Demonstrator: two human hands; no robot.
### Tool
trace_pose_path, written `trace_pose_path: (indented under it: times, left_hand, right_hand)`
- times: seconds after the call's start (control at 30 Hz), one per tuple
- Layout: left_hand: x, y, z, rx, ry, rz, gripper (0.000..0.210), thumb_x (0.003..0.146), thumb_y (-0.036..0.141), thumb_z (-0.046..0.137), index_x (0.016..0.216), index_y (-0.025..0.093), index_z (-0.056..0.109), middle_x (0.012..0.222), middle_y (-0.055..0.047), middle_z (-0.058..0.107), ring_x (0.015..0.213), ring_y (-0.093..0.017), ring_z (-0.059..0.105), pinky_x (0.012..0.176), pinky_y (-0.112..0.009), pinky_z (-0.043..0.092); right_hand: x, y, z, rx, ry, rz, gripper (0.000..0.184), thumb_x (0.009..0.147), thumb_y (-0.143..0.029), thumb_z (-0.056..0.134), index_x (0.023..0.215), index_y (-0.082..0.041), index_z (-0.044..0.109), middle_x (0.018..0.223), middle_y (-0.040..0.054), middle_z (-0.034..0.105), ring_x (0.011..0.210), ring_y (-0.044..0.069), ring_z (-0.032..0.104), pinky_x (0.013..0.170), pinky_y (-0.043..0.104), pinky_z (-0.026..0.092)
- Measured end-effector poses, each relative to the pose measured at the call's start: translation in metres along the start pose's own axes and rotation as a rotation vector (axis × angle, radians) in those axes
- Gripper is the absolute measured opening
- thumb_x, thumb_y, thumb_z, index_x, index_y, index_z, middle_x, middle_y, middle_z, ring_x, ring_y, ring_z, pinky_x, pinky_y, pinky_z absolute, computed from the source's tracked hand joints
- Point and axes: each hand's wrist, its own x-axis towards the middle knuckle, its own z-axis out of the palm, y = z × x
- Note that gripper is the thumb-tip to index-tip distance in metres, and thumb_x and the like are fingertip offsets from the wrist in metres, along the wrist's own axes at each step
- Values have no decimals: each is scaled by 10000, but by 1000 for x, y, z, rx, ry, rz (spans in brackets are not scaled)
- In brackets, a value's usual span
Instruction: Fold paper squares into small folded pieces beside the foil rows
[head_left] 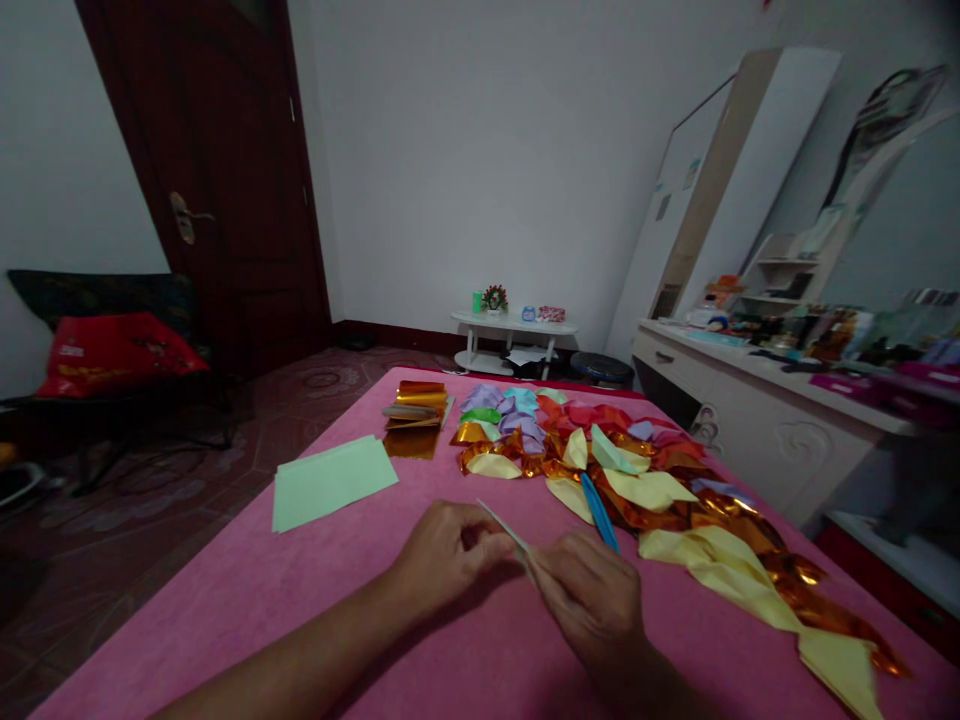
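Between my two hands is a narrow folded piece of pale paper (pixel 504 524), seen nearly edge-on over the pink cloth. My left hand (pixel 450 548) pinches one side of it between thumb and fingers. Fingers of my right hand (pixel 589 590) are closed on its lower right end. Just beyond my right hand lies a blue pen-like tool (pixel 599 512), whose exact kind I cannot make out. A small stack of light green paper sheets (pixel 334 483) rests to the left of my left hand.
Folded orange foil and paper (pixel 415 420) lie at the table's back left. A long heap of coloured paper and foil pieces (pixel 652 490) runs along the right side of the pink-covered table (pixel 247 620). A white dresser (pixel 765 380) stands to the right, a red bag (pixel 124 355) on a chair to the left.
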Motion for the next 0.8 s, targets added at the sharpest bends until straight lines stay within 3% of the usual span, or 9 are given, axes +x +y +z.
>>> trace_pose_path:
  times: [0.17,0.3,0.4,0.47,0.57,0.67,0.8]
  left_hand:
    - [-2,7,24,-478,-54,-192,520,856,545,462,686,90,648,572,-34,581,512,-111,509,495,-207,341]
    - [3,-7,27,-673,31,-268,449,787,527,581,652,100,603,552,-15,543,466,-86,435,461,-199,295]
    - [7,-12,22,-752,87,-268,463,737,557,622,698,96,616,620,-35,578,522,-104,473,507,-210,338]
    - [9,-13,17,-753,82,-268,499,699,586,645,717,88,629,635,-45,589,554,-120,494,540,-224,364]
    - [10,-13,14,-729,43,-279,531,682,609,650,715,80,633,617,-42,586,546,-118,486,542,-226,359]
    - [10,-16,15,-745,-23,-272,527,688,603,652,725,77,638,631,-42,594,542,-110,480,538,-221,353]
    - [8,-19,19,-781,-120,-241,520,708,591,644,756,74,648,658,-51,603,567,-119,503,565,-232,375]
  right_hand:
    - [5,-13,3,-68,-75,-202,117,818,-77,591,744,-162,626,557,16,553,539,135,448,516,288,292]
    - [6,-16,2,7,-123,-143,87,792,-152,655,876,-170,638,693,33,590,628,153,503,558,287,367]
    - [4,-13,1,95,-30,31,192,816,-192,626,1008,-200,627,1003,89,582,887,205,555,726,336,456]
    - [2,-8,1,115,49,234,261,855,-221,570,1115,-226,595,1210,111,499,1096,244,499,862,390,448]
    - [0,-2,3,235,90,534,337,883,-301,533,1213,-237,528,1329,117,441,1202,259,447,921,403,442]
    - [2,-2,5,517,28,714,331,901,-359,494,1202,-225,526,1184,110,577,1015,228,583,787,331,512]
    - [8,-8,4,663,-33,727,223,887,-381,508,919,-202,638,843,50,636,722,181,590,638,265,498]
